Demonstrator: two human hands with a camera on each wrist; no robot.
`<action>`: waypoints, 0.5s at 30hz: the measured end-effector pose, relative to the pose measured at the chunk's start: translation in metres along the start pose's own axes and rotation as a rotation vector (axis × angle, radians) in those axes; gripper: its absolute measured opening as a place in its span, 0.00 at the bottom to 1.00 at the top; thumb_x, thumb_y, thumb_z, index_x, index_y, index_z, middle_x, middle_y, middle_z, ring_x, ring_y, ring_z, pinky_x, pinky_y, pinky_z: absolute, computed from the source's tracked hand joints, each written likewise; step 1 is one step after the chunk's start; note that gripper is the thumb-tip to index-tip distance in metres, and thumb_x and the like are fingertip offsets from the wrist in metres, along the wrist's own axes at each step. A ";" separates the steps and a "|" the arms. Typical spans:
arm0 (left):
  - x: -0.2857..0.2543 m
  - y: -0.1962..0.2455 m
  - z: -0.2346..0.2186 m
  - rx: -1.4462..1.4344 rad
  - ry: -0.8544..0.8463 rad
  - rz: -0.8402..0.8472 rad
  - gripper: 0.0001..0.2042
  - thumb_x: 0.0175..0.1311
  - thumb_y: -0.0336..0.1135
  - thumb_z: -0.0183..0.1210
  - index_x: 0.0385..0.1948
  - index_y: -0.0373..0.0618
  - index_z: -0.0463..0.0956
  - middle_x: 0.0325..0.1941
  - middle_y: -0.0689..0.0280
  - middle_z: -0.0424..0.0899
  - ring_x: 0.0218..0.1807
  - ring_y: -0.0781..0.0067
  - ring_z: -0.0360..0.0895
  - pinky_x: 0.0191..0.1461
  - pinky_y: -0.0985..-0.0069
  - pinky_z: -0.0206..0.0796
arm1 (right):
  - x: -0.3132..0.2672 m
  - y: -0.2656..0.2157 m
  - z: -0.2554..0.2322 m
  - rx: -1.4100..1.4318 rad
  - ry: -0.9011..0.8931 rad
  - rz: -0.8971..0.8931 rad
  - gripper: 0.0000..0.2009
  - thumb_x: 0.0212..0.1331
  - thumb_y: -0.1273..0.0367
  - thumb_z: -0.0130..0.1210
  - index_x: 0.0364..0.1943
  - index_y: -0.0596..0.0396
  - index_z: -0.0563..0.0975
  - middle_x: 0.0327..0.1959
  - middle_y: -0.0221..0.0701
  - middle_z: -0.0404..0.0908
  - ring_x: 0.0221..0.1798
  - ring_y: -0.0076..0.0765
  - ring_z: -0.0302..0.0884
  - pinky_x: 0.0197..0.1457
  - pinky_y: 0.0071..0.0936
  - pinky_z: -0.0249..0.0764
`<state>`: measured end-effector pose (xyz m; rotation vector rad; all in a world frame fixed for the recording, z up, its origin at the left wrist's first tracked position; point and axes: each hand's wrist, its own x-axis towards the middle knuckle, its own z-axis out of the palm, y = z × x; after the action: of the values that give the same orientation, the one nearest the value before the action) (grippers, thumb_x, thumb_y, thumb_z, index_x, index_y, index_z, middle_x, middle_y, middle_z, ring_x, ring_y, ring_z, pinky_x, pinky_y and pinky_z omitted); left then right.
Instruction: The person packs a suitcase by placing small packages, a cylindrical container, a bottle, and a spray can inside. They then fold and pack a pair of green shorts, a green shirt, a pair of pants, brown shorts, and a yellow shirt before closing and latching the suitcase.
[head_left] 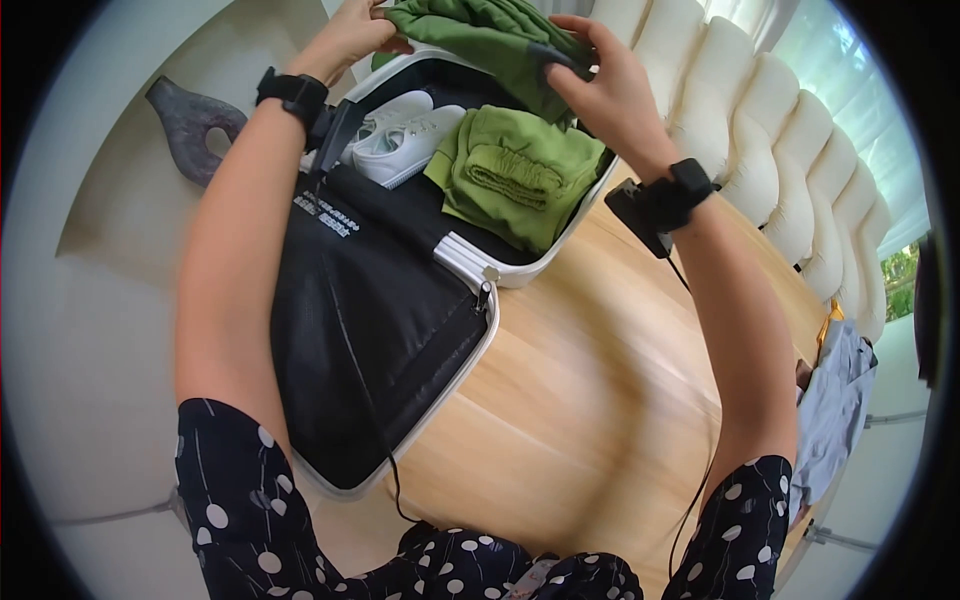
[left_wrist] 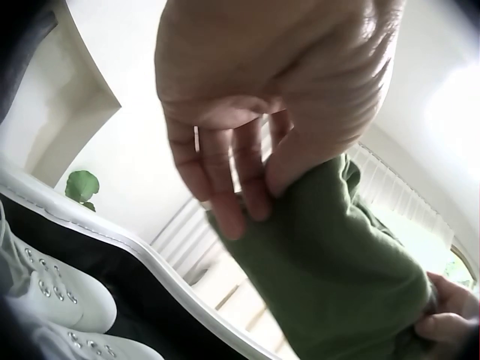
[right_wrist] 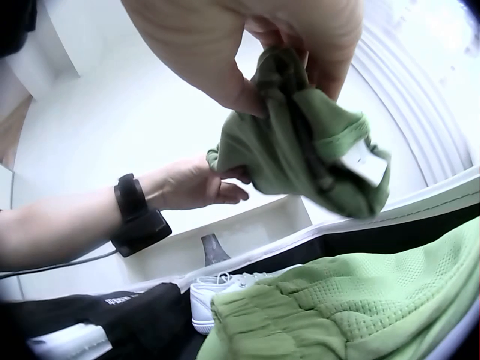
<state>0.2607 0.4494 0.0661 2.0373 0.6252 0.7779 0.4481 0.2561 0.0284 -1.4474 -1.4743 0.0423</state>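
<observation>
- The dark green garment (head_left: 480,35) is held up by both hands over the far edge of the white-rimmed suitcase (head_left: 535,272), apart from the things inside.
- Its left end is pinched between the thumb and fingers of the left hand (head_left: 350,40); the other fingers are held loosely together.
- Its right end is gripped between the thumb and fingers of the right hand (head_left: 615,90), close to the suitcase's far right corner. A white label (right_wrist: 366,161) is shown on the cloth in the right wrist view.
- In the deep half of the suitcase, a pair of white sneakers (head_left: 405,140) is set toward the left edge, and a folded light green garment with a gathered waistband (head_left: 520,180) is laid along the right edge.
- The near half is covered by a black zipped liner (head_left: 390,330); the wooden table (head_left: 600,430) is seen beside its right edge.
- The step in hand is judged to be the folding or straightening of the dark green garment. For the next move, both ends should be kept under control and the cloth brought together neatly.
</observation>
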 end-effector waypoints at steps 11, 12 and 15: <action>0.036 -0.050 0.002 -0.111 0.073 -0.011 0.25 0.53 0.13 0.44 0.55 0.41 0.70 0.42 0.59 0.82 0.42 0.69 0.82 0.50 0.75 0.78 | 0.020 0.025 0.024 -0.236 0.015 -0.318 0.20 0.46 0.78 0.54 0.49 0.56 0.74 0.40 0.42 0.75 0.43 0.50 0.74 0.48 0.37 0.72; 0.039 -0.053 0.001 -0.151 0.092 0.021 0.25 0.53 0.13 0.44 0.56 0.41 0.69 0.42 0.59 0.82 0.43 0.69 0.82 0.51 0.75 0.78 | 0.022 0.021 0.023 -0.258 0.006 -0.336 0.21 0.47 0.78 0.54 0.50 0.55 0.74 0.42 0.40 0.75 0.43 0.48 0.75 0.46 0.35 0.73; 0.048 -0.082 -0.010 0.008 0.015 -0.017 0.25 0.55 0.13 0.43 0.55 0.42 0.71 0.49 0.60 0.80 0.51 0.70 0.78 0.58 0.76 0.71 | 0.025 0.034 0.038 -0.325 -0.119 -0.361 0.20 0.46 0.79 0.53 0.48 0.57 0.75 0.42 0.42 0.75 0.46 0.51 0.74 0.50 0.37 0.72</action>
<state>0.2739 0.5295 0.0154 2.0328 0.6541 0.7828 0.4543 0.3069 0.0042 -1.4254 -1.8876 -0.3537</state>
